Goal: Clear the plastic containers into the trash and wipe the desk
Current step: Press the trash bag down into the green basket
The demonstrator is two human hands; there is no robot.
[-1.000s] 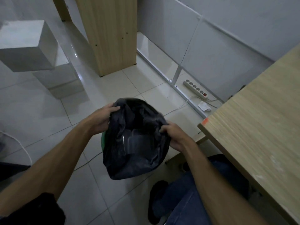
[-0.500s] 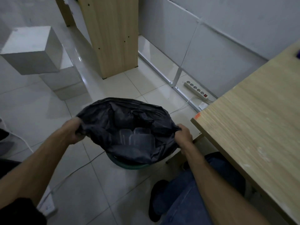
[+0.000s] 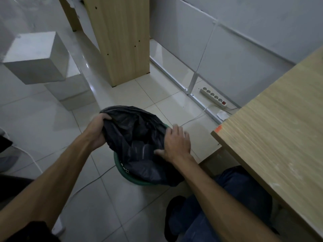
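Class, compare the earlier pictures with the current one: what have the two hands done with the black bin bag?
The right hand has let go of the black bin bag and now rests flat on its rim. The left hand keeps its grip, moved inward. The bag's mouth has narrowed. Clear plastic containers remain inside; the desk is unchanged.

Plastic containers [image 3: 139, 151] dim inside black bag [image 3: 132, 126], bin [image 3: 122, 168] mostly covered
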